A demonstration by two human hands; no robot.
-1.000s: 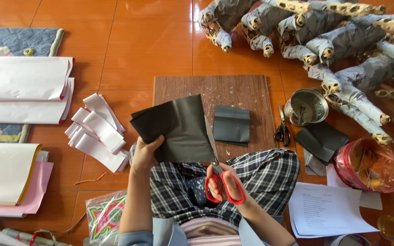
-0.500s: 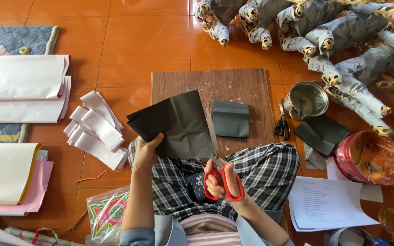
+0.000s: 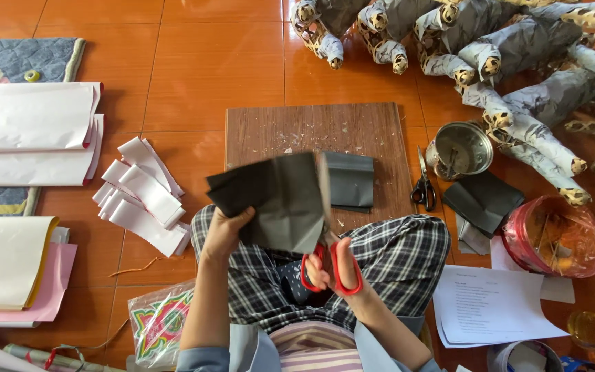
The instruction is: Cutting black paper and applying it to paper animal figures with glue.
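My left hand grips the lower left edge of a folded stack of dark grey paper, held up over my lap. My right hand has its fingers through the red handles of a pair of scissors. The blades point up and run along the right edge of the grey paper, blurred by motion. Behind the paper lies a wooden board with a folded dark grey sheet on it.
White folded paper strips lie to the left, with stacks of white paper and yellow and pink paper beyond. Black scissors, a metal tin, grey sheets, a red bag and paper-wrapped figures are right.
The scissors have moved up along the right edge of the grey paper. The left hand has shifted the stack slightly right and lower.
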